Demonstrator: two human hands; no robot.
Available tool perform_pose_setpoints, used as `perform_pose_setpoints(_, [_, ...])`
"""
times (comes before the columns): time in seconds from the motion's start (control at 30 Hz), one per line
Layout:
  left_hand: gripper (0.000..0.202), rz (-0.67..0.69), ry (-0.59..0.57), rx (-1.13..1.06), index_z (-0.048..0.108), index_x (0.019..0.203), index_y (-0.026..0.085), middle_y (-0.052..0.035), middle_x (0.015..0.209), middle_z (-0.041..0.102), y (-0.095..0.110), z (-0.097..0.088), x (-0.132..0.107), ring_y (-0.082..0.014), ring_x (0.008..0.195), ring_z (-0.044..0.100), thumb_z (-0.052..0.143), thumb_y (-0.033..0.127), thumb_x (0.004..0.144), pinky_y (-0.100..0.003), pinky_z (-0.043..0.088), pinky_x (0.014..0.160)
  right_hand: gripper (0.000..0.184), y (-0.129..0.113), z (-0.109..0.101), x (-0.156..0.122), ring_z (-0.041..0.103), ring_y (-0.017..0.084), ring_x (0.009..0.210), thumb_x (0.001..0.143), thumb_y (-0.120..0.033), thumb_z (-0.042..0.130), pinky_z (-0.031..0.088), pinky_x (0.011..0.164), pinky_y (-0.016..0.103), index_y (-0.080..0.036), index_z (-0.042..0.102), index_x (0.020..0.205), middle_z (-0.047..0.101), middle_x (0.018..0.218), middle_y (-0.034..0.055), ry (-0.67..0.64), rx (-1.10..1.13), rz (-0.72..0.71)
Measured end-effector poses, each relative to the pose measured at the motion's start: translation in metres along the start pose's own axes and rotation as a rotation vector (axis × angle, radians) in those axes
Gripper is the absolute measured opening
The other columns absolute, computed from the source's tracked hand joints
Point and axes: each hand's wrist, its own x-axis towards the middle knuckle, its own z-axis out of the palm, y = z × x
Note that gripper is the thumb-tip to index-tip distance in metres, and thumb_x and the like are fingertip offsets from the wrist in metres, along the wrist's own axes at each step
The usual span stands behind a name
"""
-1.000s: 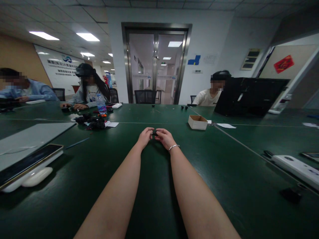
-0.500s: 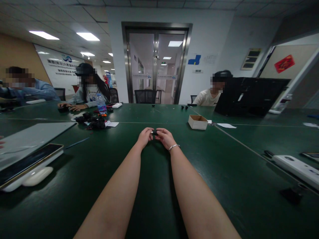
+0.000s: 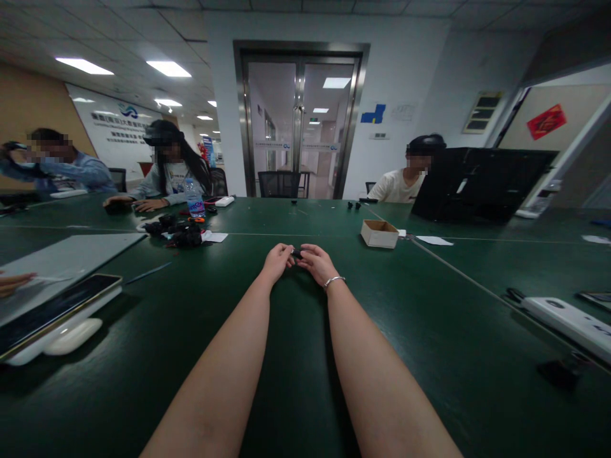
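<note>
Between my two hands, just above the dark green table (image 3: 296, 331), is a small black piece (image 3: 296, 254) with a shiny metal end; its exact kind is too small to make out. My left hand (image 3: 279, 262) pinches its metal end between thumb and fingers. From the other side my right hand (image 3: 315, 262), with a silver bracelet at the wrist, has its fingers closed on the black part. Fingers hide much of the piece.
A small cardboard box (image 3: 379, 238) stands beyond my right hand. Black parts (image 3: 179, 232), a water bottle (image 3: 194, 200) and a phone (image 3: 62, 312) are leftward. A power strip (image 3: 570, 321) and black monitor (image 3: 477, 184) are rightward. Co-workers sit around; one's hand (image 3: 16, 283) is at far left.
The black piece has tilted slightly between my fingers; both my hands stay in place. At the far left, a co-worker's hand has come further into view, and a seated person there has raised their arms.
</note>
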Motion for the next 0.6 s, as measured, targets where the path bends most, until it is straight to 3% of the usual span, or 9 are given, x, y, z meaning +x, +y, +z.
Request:
perform_pose_setpoints(0.1, [0.029, 0.038, 0.044, -0.021, 0.057, 0.079, 0.014, 0.0007, 0.061, 0.056, 0.001, 0.001, -0.001, -0.0076, 0.047, 0.049, 0.063, 0.042, 0.073, -0.018, 0.035, 0.044, 0.031, 0.001, 0.001, -0.003, 0.065, 0.012, 0.066, 0.070, -0.007, 0.065, 0.056, 0.064, 0.025, -0.020, 0.051, 0.094, 0.061, 0.078, -0.0009, -0.028, 0.020, 0.000])
perform_pose_setpoints(0.2, [0.031, 0.001, 0.076, -0.063, 0.058, 0.085, 0.014, 0.0002, 0.065, 0.055, 0.004, 0.007, -0.005, -0.0073, 0.048, 0.049, 0.058, 0.044, 0.077, -0.017, 0.035, 0.043, 0.040, 0.002, 0.005, -0.005, 0.065, 0.012, 0.068, 0.068, -0.008, 0.067, 0.056, 0.067, 0.026, -0.020, 0.047, 0.100, 0.060, 0.081, -0.0010, -0.052, -0.016, 0.015])
perform_pose_setpoints(0.33, [0.027, -0.144, -0.012, 0.052, 0.055, 0.085, 0.014, -0.0026, 0.069, 0.058, 0.012, 0.002, -0.016, -0.0078, 0.046, 0.053, 0.047, 0.041, 0.084, -0.016, 0.035, 0.041, 0.058, -0.001, 0.006, -0.011, 0.063, 0.010, 0.063, 0.065, -0.006, 0.070, 0.056, 0.067, 0.027, -0.020, 0.042, 0.114, 0.061, 0.084, -0.0003, -0.136, -0.264, 0.058])
perform_pose_setpoints(0.4, [0.025, -0.225, -0.116, 0.167, 0.054, 0.085, 0.015, -0.0049, 0.077, 0.062, 0.020, -0.015, -0.027, -0.0083, 0.047, 0.055, 0.050, 0.039, 0.083, -0.016, 0.033, 0.039, 0.068, -0.007, 0.003, -0.024, 0.061, 0.010, 0.063, 0.062, -0.009, 0.074, 0.055, 0.067, 0.028, -0.021, 0.041, 0.120, 0.062, 0.091, 0.0015, -0.193, -0.437, 0.076])
perform_pose_setpoints(0.47, [0.026, -0.292, -0.206, 0.267, 0.054, 0.086, 0.015, -0.0068, 0.085, 0.063, 0.031, -0.044, -0.044, -0.0093, 0.049, 0.058, 0.055, 0.040, 0.079, -0.016, 0.032, 0.038, 0.067, -0.018, -0.006, -0.050, 0.061, 0.010, 0.067, 0.061, -0.013, 0.075, 0.054, 0.070, 0.028, -0.021, 0.045, 0.120, 0.061, 0.098, 0.0038, -0.249, -0.568, 0.064])
perform_pose_setpoints(0.6, [0.033, -0.317, -0.273, 0.439, 0.056, 0.084, 0.017, -0.0058, 0.087, 0.063, 0.055, -0.119, -0.097, -0.0129, 0.052, 0.060, 0.056, 0.049, 0.074, -0.019, 0.037, 0.041, 0.037, -0.058, -0.039, -0.130, 0.060, 0.015, 0.082, 0.071, -0.030, 0.068, 0.050, 0.078, 0.031, -0.022, 0.061, 0.107, 0.062, 0.098, 0.0059, -0.412, -0.715, 0.111])
